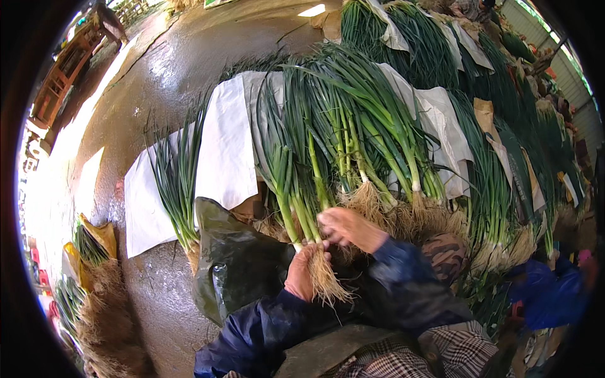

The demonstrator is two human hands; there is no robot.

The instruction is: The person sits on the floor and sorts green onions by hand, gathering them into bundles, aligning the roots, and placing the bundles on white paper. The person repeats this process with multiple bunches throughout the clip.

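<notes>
My left hand [300,274] grips a few Welsh onions [298,208] by their white lower stalks, just above the roots. Their pale, stringy roots [326,279] hang below that hand, while the long green leaves point away from me. Beside the same stalks is my right hand [350,228], blurred and with curled fingers; whether it pinches anything cannot be made out. Just beyond lies a large pile of Welsh onions [368,127], roots towards me, partly resting on white sheets [227,141].
Dark waterproof material [241,260] covers my knee. A small onion bundle [177,189] lies to its left. More rooted bundles [104,302] lie on the wet floor [160,293]. Onion rows [491,189] extend right, near a person in blue sleeves [548,293]. Wooden furniture [64,80] stands far left.
</notes>
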